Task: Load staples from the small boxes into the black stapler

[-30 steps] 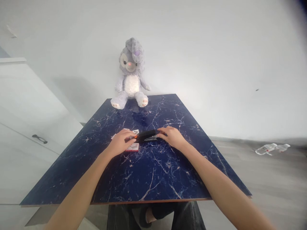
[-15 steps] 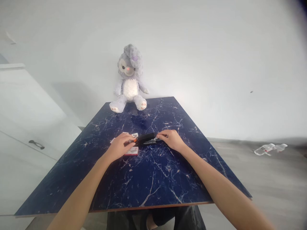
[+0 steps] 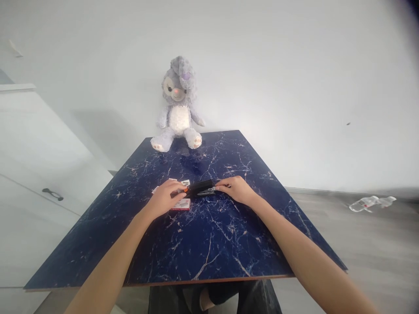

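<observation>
A black stapler (image 3: 201, 187) with silvery metal along its lower side lies across the middle of the blue table. Its left end, where an orange bit shows, is gripped between the thumb and fingers of my left hand (image 3: 167, 197). At the other end, my right hand (image 3: 236, 189) pinches a small metal part of the stapler. Under and beside my left hand is a small red-and-white box (image 3: 181, 204). Another white printed piece (image 3: 185, 182) shows behind that hand's fingers, partly hidden.
A grey-purple plush toy (image 3: 179, 104) sits at the table's (image 3: 209, 244) far edge against the wall. To the left stands a white cabinet with a dark handle (image 3: 52, 194). Clear plastic bottles (image 3: 371, 203) lie on the floor at right.
The view has shifted slightly. Both hands keep their hold on the stapler, with a little more bright metal showing at its right end by my right fingers.
</observation>
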A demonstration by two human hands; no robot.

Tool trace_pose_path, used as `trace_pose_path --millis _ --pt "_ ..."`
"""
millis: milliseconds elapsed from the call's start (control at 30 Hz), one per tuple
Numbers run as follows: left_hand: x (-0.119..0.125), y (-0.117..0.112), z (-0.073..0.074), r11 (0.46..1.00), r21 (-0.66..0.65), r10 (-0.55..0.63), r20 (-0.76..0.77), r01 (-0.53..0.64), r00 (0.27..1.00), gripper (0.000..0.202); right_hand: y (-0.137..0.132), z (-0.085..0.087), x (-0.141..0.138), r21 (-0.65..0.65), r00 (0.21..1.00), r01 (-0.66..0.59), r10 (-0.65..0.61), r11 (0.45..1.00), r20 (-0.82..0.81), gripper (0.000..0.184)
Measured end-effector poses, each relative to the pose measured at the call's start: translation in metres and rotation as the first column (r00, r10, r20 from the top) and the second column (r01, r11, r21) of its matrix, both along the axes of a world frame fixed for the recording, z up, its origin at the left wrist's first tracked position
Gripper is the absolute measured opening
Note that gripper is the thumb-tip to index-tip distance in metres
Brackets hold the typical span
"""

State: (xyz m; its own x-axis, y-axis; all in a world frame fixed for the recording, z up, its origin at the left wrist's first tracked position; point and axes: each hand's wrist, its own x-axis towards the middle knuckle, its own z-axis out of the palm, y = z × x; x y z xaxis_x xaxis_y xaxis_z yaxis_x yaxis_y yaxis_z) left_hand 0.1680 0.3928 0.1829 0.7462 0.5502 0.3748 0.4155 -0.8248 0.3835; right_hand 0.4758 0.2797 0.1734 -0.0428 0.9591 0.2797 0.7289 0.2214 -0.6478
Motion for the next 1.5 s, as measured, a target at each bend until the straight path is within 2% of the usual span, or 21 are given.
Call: trace_pose_path --millis 200,367,467,667,733,833,900,1033,1100,1167,1300,1400,1500 --pt "0.000 -0.001 0.002 1.000 -0.007 0.009 -0.011 -0.009 1.000 0.023 -0.001 0.002 -0.002 -0.024 1.000 -0.013 0.012 1.000 -0.019 0.021" --pt "0.000 -0.002 0.002 1.000 -0.012 0.017 -0.020 -0.017 1.000 0.025 0.002 -0.005 -0.003 -0.073 0.988 0.087 -0.095 0.994 -0.122 0.015" --pt "0.000 -0.001 0.001 1.000 0.001 0.011 -0.018 -0.011 1.000 0.025 0.005 -0.007 0.001 -0.073 0.968 0.132 -0.144 0.989 -0.207 0.019" --pt "0.000 0.000 0.000 1.000 -0.001 0.011 -0.007 -0.011 1.000 0.022 0.004 0.001 0.010 -0.101 0.949 0.086 -0.112 0.991 -0.296 0.023" --pt "0.000 -0.001 0.000 1.000 -0.004 0.011 -0.012 -0.011 1.000 0.022 0.003 0.004 0.010 -0.103 0.909 0.101 -0.134 0.990 -0.394 0.026" --pt "0.000 -0.001 0.000 1.000 -0.002 0.012 -0.016 -0.012 1.000 0.023 0.003 0.007 0.012 -0.121 0.782 0.135 -0.181 0.983 -0.597 0.030" --pt "0.000 -0.001 0.000 1.000 -0.003 0.011 -0.022 -0.011 1.000 0.023 0.001 0.008 0.014 -0.147 0.755 0.125 -0.190 0.981 -0.628 0.031" --pt "0.000 -0.001 0.001 1.000 -0.001 0.005 -0.021 -0.005 1.000 0.023 -0.003 0.012 0.012 -0.250 0.850 0.138 -0.244 0.959 -0.467 0.035" --pt "0.000 -0.001 0.001 1.000 -0.006 0.004 -0.020 -0.004 1.000 0.023 -0.004 0.014 0.007 -0.217 0.917 0.155 -0.222 0.964 -0.332 0.030" --pt "0.000 0.000 0.001 1.000 -0.009 0.006 -0.022 -0.006 1.000 0.023 -0.006 0.015 0.002 -0.128 0.965 0.151 -0.175 0.980 -0.197 0.024" --pt "0.000 -0.001 0.001 1.000 -0.007 0.007 -0.019 -0.007 1.000 0.021 -0.007 0.014 -0.006 -0.001 0.995 0.093 -0.093 0.996 -0.034 0.023" --pt "0.000 -0.002 0.002 1.000 -0.021 0.021 -0.029 -0.022 0.999 0.022 -0.006 0.010 -0.004 -0.027 1.000 0.005 -0.004 1.000 0.015 0.023" --pt "0.000 -0.002 0.002 0.999 -0.019 0.025 -0.027 -0.025 0.999 0.022 -0.004 0.005 0.000 -0.085 0.999 -0.027 0.029 0.996 0.026 0.022"
